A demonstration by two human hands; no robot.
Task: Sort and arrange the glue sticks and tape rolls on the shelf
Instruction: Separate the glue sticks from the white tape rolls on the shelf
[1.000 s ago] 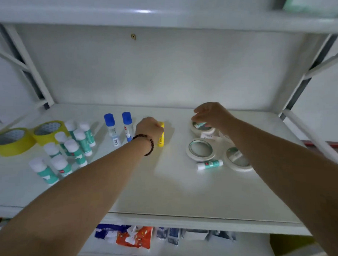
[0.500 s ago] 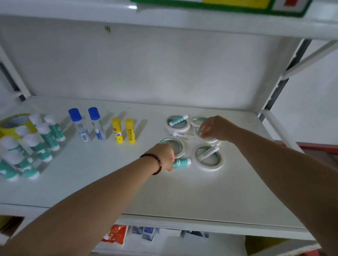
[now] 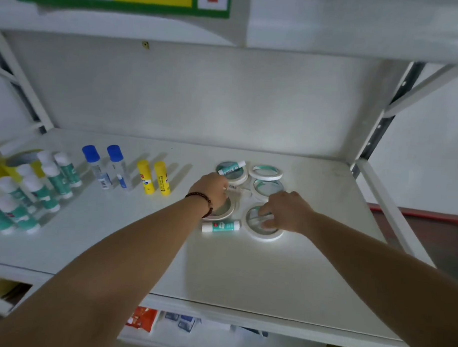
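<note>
White shelf (image 3: 284,274): both hands reach fwd over tape rolls (image 3: 265,172).

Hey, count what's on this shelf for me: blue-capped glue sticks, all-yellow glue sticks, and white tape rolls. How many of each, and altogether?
Blue-capped glue sticks: 2
Yellow glue sticks: 2
White tape rolls: 5
Total: 9
</note>
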